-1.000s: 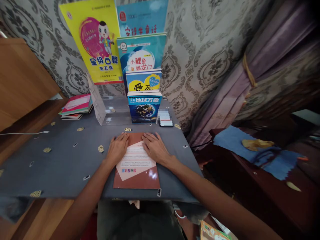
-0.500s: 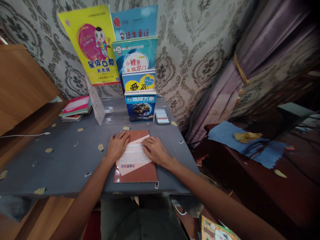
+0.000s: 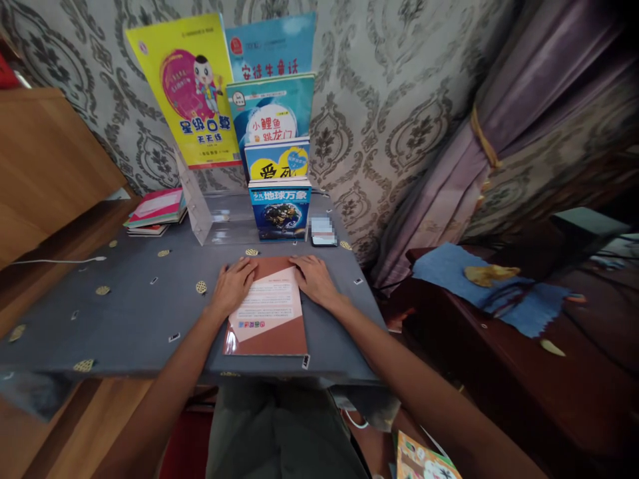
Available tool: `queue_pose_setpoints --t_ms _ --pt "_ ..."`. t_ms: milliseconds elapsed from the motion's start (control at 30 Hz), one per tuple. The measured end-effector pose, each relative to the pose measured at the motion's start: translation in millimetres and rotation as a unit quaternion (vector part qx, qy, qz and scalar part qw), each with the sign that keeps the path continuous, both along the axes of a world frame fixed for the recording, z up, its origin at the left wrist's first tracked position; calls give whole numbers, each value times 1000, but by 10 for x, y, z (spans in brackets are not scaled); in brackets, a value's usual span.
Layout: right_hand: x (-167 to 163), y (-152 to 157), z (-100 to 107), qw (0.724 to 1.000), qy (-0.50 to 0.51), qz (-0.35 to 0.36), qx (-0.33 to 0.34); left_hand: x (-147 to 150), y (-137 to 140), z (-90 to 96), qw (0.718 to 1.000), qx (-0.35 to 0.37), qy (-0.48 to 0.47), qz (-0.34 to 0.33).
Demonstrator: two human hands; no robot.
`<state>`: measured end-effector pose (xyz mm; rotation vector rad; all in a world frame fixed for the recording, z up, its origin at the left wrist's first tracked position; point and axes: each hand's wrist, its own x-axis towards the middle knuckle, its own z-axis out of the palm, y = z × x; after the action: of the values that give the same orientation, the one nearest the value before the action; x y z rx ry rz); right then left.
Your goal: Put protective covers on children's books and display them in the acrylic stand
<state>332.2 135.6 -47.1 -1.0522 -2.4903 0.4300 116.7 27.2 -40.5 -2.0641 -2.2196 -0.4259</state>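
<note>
A closed brown book [image 3: 272,340] with a slanted pale text panel lies flat on the table, its print upside down to me. My left hand [image 3: 233,286] rests at the book's upper left edge, fingers stretched over the cover. On the opposite side, my right hand [image 3: 315,282] lies along the upper right edge, its fingertips reaching the far corner. Neither hand lifts the book. Beyond it stands a clear acrylic rack [image 3: 194,203] with several upright books, the front one a blue earth book [image 3: 280,216].
A phone [image 3: 323,233] with a blurred screen lies right of the rack. Stacked books [image 3: 157,207] and a white cable [image 3: 64,260] are at the left. A dark red cabinet [image 3: 464,346] bearing a blue cloth [image 3: 444,269] stands right of the table [image 3: 134,326].
My right hand has slid from over the text panel to the book's upper right edge. My left hand stays at the left edge. The camera view has shifted slightly.
</note>
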Motion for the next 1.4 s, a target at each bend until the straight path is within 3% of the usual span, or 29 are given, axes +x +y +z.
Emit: queue_pose_setpoints --t_ms 133,433,733,1167,1400 --pt "8 67 -40 1000 10 5 -18 70 40 32 999 -14 14 -31" --pt "29 132 -83 999 36 12 -28 332 135 -40 973 -61 -13 -221" --pt "32 85 -49 1000 21 14 -14 323 112 -7 966 -81 -7 -247" --pt "41 49 -92 1000 16 24 1 492 -529 177 935 -150 -25 -320" --pt "30 44 -103 1000 8 23 6 530 -711 145 928 -122 -21 -352"
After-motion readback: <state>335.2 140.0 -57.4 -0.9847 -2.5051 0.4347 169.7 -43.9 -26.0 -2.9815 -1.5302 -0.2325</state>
